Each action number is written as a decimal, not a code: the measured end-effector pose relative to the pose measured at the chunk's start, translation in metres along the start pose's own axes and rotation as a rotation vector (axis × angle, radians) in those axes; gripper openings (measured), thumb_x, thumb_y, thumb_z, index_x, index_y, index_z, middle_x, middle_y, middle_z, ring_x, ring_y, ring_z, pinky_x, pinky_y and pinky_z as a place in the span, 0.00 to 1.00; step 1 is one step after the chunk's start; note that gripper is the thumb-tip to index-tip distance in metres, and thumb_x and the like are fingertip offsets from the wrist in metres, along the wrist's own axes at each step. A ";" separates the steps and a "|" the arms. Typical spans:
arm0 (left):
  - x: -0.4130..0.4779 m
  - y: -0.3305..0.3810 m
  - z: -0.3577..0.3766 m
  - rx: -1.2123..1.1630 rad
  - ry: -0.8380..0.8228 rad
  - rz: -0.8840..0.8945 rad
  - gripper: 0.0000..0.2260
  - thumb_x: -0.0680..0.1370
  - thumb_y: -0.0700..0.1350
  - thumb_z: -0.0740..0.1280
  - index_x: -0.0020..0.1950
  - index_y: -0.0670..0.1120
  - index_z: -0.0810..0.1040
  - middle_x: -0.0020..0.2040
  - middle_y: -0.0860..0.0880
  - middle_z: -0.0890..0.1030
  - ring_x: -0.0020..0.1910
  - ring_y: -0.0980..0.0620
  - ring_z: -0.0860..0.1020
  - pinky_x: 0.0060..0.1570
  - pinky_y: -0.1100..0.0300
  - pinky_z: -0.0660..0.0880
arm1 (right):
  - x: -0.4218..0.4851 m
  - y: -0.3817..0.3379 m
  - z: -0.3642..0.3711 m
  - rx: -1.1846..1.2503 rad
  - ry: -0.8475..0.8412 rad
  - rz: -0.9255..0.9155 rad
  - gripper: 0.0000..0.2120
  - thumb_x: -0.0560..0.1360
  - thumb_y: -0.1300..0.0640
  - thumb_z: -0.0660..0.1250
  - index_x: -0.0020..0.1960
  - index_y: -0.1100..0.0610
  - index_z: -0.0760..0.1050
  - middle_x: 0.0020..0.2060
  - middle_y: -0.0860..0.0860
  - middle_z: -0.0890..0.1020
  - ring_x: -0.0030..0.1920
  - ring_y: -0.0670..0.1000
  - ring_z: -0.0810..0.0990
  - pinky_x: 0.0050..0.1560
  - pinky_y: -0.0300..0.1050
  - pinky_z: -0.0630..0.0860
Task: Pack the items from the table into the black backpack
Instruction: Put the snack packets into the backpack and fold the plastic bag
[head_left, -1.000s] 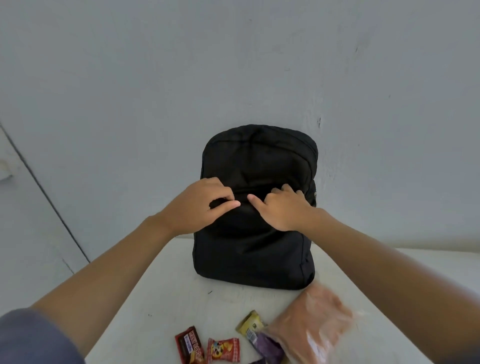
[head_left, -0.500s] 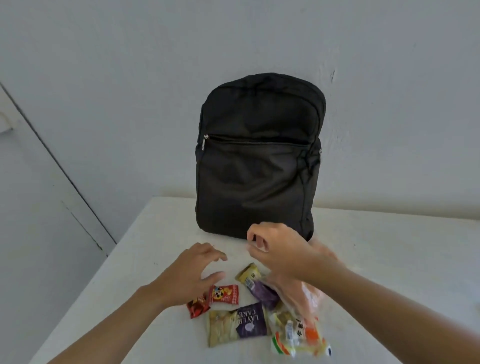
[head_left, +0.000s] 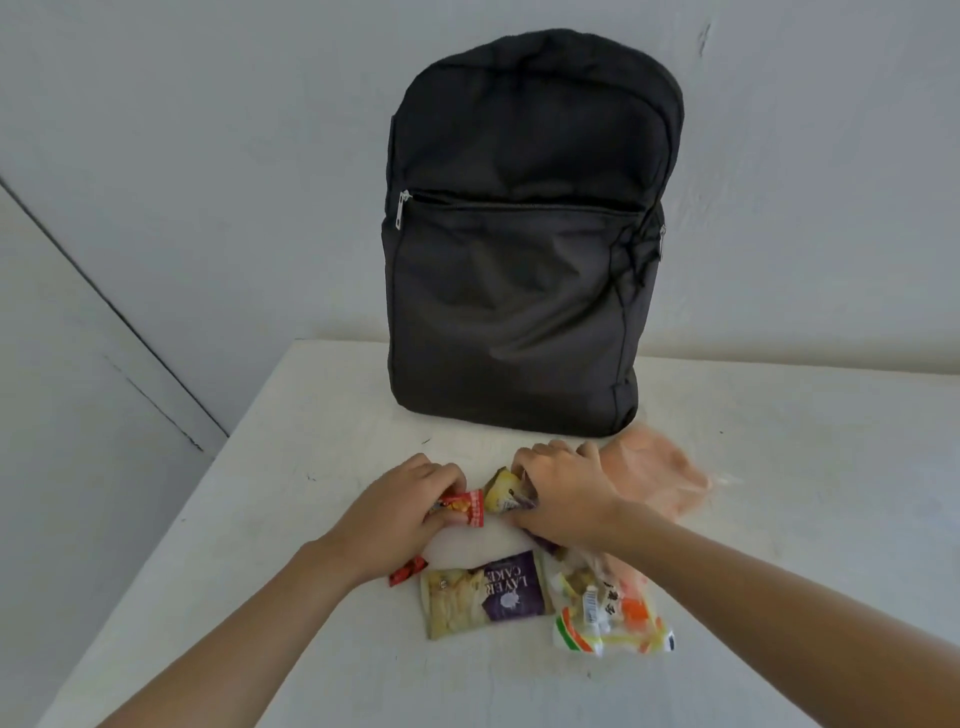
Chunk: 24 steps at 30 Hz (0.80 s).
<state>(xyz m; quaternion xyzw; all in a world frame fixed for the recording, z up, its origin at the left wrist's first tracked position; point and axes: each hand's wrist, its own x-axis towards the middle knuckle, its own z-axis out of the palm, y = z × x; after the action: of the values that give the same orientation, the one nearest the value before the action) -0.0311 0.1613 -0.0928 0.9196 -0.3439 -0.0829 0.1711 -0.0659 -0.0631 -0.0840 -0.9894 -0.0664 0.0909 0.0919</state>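
Observation:
The black backpack (head_left: 524, 249) stands upright against the wall at the back of the white table (head_left: 291, 467), its front pocket zipper open. In front of it lie snack packets. My left hand (head_left: 400, 514) grips a small red packet (head_left: 465, 506), and a second red wrapper (head_left: 408, 571) pokes out under its wrist. My right hand (head_left: 558, 493) grips a yellow and purple packet (head_left: 501, 491). A purple "Layer Cake" packet (head_left: 488, 592) lies flat near the front, beside a clear packet with orange and green print (head_left: 613, 618).
A clear bag of pinkish contents (head_left: 654, 473) lies right of my right hand, near the backpack's base. The table's left edge drops off toward a grey wall (head_left: 104, 364). Bare tabletop stretches to the right.
Both hands left the backpack's front pocket, came down to the table and closed on snack packets. The view tilted down, showing more of the table.

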 end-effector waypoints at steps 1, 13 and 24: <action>0.002 0.003 -0.009 -0.084 0.022 -0.022 0.09 0.82 0.57 0.65 0.59 0.57 0.74 0.54 0.60 0.77 0.53 0.62 0.75 0.54 0.66 0.73 | 0.001 -0.001 -0.004 0.115 0.005 0.015 0.21 0.77 0.41 0.66 0.64 0.50 0.70 0.58 0.48 0.76 0.62 0.53 0.73 0.64 0.54 0.65; 0.079 0.075 -0.182 -0.290 0.659 0.237 0.09 0.78 0.51 0.71 0.57 0.57 0.76 0.51 0.63 0.80 0.54 0.62 0.79 0.51 0.73 0.75 | 0.016 0.008 -0.173 1.045 0.600 -0.095 0.18 0.79 0.48 0.67 0.65 0.46 0.64 0.54 0.48 0.78 0.51 0.48 0.82 0.52 0.44 0.82; 0.163 0.069 -0.209 0.069 0.391 0.124 0.05 0.78 0.54 0.73 0.51 0.56 0.87 0.44 0.59 0.83 0.42 0.59 0.79 0.49 0.56 0.78 | 0.074 0.026 -0.210 0.861 0.922 -0.153 0.17 0.78 0.61 0.70 0.61 0.53 0.64 0.48 0.48 0.80 0.47 0.42 0.80 0.47 0.32 0.76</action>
<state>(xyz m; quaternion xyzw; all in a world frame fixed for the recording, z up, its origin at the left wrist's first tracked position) 0.1060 0.0592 0.1209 0.9004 -0.3628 0.1198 0.2080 0.0496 -0.1133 0.1011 -0.7939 -0.0481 -0.3326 0.5068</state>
